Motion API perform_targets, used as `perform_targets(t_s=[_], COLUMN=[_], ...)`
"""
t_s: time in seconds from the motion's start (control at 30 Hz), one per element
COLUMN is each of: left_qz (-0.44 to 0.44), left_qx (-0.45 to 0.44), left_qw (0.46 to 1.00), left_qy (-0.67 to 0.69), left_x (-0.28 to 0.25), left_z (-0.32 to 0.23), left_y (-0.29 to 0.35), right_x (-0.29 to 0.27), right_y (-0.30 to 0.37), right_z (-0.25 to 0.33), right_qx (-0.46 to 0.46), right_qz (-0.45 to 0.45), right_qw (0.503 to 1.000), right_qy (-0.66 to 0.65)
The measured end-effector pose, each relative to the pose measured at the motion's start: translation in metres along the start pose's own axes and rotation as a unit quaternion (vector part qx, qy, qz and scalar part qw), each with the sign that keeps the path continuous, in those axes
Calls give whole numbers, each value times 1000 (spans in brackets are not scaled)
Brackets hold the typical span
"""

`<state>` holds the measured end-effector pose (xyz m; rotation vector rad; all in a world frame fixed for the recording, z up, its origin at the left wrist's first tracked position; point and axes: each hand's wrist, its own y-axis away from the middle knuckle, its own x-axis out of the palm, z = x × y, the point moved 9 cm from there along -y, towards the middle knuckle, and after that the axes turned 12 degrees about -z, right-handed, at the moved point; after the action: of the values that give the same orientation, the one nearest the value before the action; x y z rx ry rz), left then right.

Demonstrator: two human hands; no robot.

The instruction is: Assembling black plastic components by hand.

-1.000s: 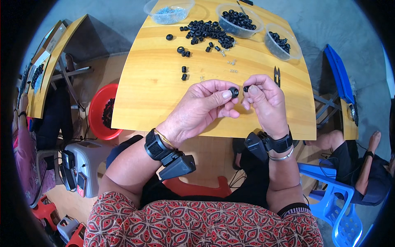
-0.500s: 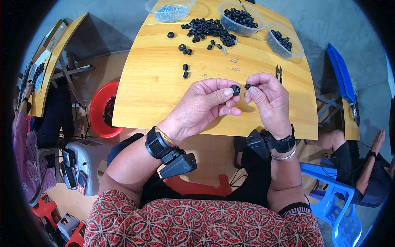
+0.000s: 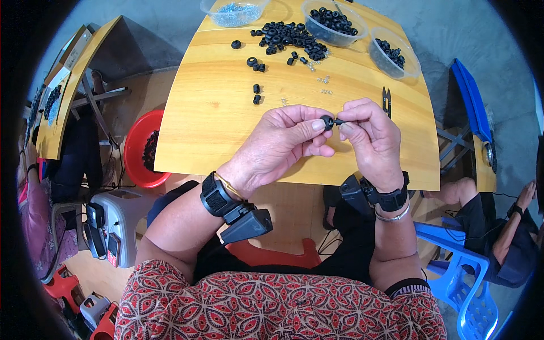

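Observation:
Above the near half of the wooden table, my left hand (image 3: 280,136) pinches a round black bead-like part (image 3: 327,122) with a hole in it, between thumb and forefinger. My right hand (image 3: 374,133) is closed in a pinch on a small thin black piece (image 3: 339,121). Its tip points at the round part's right side; whether they touch I cannot make out. Beyond my hands, a loose pile of black parts (image 3: 283,37) lies on the table, and several more sit apart to its left. Small clear beads (image 3: 323,79) are scattered between the pile and my hands.
Thread snips (image 3: 386,102) lie beside my right hand. Plastic bowls stand at the far side: clear beads in one (image 3: 211,12), black parts in two others (image 3: 334,43) (image 3: 411,72). A red basin (image 3: 130,164) is left of the table. Other people sit at both sides.
The small black piece in my right hand now sticks out toward the round part, with its tip closer to it. My left hand keeps its pinch and has barely moved.

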<state>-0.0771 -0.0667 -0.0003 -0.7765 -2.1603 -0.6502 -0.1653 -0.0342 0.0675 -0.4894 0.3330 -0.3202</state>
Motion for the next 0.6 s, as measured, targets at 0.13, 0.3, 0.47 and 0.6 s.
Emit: perform_targets(t_s=[0.13, 0.3, 0.47, 0.6], left_qz=[-5, -22, -40, -39], left_qx=[7, 14, 11, 16], left_qw=[1000, 999, 998, 998], left_qy=[-9, -32, -41, -38], left_x=[0, -3, -4, -4], left_z=[-2, -2, -2, -2], left_y=[1, 1, 0, 0], right_x=[0, 2, 2, 4], right_y=[0, -1, -1, -1], right_z=[-2, 0, 1, 9], right_qx=[2, -16, -35, -61], right_qz=[4, 1, -13, -10], right_qw=[1000, 1000, 998, 995], right_qy=[7, 14, 42, 73])
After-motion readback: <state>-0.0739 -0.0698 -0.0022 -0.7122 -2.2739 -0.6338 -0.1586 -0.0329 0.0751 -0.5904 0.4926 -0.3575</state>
